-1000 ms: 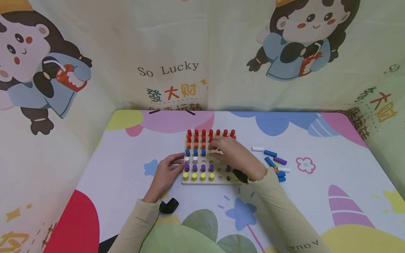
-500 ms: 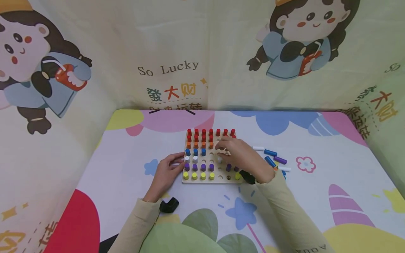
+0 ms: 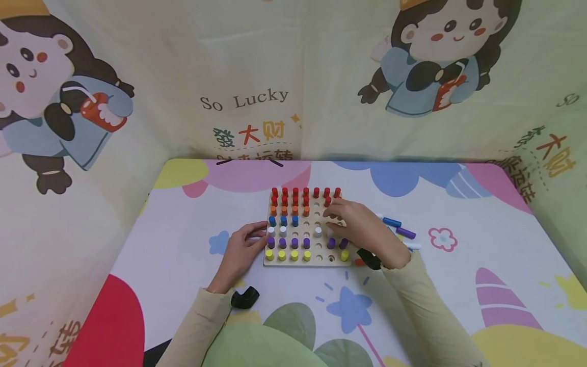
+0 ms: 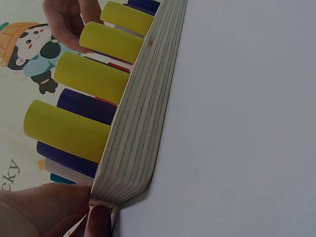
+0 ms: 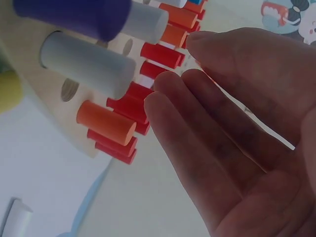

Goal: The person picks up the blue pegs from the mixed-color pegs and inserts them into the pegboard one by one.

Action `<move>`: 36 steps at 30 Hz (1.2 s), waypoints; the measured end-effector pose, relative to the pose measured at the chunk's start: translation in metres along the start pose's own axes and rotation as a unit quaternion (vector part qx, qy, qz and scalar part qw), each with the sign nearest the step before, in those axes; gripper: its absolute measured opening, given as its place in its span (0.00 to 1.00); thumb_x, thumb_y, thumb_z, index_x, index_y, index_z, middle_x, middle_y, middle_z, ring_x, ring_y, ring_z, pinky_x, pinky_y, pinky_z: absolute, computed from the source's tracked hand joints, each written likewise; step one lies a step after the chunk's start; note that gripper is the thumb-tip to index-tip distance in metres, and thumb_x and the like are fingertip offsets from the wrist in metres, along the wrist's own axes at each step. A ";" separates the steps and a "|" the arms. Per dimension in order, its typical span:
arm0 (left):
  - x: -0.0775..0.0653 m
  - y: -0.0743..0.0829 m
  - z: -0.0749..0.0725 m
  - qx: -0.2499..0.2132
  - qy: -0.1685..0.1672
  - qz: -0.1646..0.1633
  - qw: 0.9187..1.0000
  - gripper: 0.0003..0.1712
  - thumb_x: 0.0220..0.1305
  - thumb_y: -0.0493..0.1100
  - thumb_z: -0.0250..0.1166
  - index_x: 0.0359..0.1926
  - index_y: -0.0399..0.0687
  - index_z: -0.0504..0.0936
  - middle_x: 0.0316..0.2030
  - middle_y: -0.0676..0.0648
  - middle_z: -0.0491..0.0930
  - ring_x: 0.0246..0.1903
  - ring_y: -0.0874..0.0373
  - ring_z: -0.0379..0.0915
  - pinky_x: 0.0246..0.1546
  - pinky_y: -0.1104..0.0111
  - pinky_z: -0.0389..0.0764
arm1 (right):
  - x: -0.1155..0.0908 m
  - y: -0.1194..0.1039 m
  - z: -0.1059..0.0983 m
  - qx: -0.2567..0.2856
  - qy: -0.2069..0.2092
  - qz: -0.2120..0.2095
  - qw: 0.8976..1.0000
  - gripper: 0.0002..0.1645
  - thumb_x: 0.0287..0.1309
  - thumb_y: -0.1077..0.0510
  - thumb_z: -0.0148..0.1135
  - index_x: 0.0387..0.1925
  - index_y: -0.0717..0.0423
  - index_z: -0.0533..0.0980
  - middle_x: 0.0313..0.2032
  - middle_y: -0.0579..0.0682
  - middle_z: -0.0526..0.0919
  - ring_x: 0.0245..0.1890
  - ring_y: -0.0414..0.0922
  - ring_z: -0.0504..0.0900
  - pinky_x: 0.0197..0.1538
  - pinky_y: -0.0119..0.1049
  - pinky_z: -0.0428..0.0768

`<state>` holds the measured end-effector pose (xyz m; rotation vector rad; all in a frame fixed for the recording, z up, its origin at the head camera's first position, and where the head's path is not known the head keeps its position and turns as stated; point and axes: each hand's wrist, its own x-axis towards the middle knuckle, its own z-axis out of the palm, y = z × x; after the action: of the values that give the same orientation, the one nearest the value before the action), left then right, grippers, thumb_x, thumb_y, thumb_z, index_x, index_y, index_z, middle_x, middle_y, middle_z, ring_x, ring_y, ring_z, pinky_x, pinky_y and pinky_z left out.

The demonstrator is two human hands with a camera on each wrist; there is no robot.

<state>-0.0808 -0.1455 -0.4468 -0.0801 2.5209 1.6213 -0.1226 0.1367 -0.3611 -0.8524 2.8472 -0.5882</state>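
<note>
A wooden pegboard lies on the table, with red, orange, blue, white, purple and yellow pegs standing in rows and some bare holes at right. My left hand grips its left side; in the left wrist view the fingers pinch the corner, near a yellow peg. Over the right part hovers my right hand, fingers apart and loosely bent, nothing between them. In the right wrist view its fingertips are close to red pegs and an orange peg, past a white peg.
Loose pegs lie right of the board, among them a blue peg, a purple peg and a white peg. An orange peg shows by the right wrist. Behind the table hangs a printed curtain.
My right hand has moved rightward over the board, uncovering an orange peg in the fourth column and a white peg in the fifth. The left hand stays at the board's edge.
</note>
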 end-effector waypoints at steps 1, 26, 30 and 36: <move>0.000 0.000 0.000 0.000 0.000 0.001 1.000 0.24 0.69 0.42 0.64 0.64 0.50 0.76 0.56 0.47 0.79 0.52 0.55 0.79 0.56 0.61 0.81 | -0.001 0.001 0.000 0.001 0.002 0.000 1.000 0.14 0.57 0.59 0.72 0.45 0.58 0.84 0.43 0.51 0.84 0.42 0.47 0.84 0.48 0.42 0.85; 0.000 0.001 0.001 -0.002 0.000 -0.006 1.000 0.24 0.68 0.42 0.65 0.64 0.50 0.76 0.56 0.47 0.79 0.51 0.55 0.79 0.55 0.61 0.81 | -0.028 0.026 -0.004 -0.012 0.030 0.024 0.999 0.18 0.53 0.62 0.74 0.46 0.59 0.83 0.44 0.53 0.84 0.43 0.48 0.85 0.48 0.45 0.85; -0.001 0.000 0.000 -0.005 -0.002 -0.003 1.000 0.24 0.69 0.42 0.64 0.64 0.50 0.76 0.55 0.47 0.79 0.50 0.54 0.80 0.55 0.60 0.81 | -0.031 0.031 -0.004 -0.009 0.030 0.031 0.999 0.18 0.53 0.62 0.74 0.46 0.59 0.83 0.44 0.52 0.84 0.43 0.49 0.85 0.48 0.46 0.85; -0.001 -0.001 0.000 -0.006 -0.004 0.001 1.000 0.24 0.69 0.43 0.64 0.64 0.50 0.76 0.55 0.46 0.79 0.51 0.54 0.79 0.56 0.60 0.81 | -0.036 0.038 -0.004 -0.004 0.035 0.050 0.998 0.18 0.51 0.64 0.75 0.46 0.59 0.83 0.42 0.53 0.84 0.43 0.50 0.85 0.48 0.47 0.86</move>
<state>-0.0798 -0.1459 -0.4478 -0.0727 2.5070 1.6350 -0.1124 0.1867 -0.3721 -0.6995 2.9363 -0.6054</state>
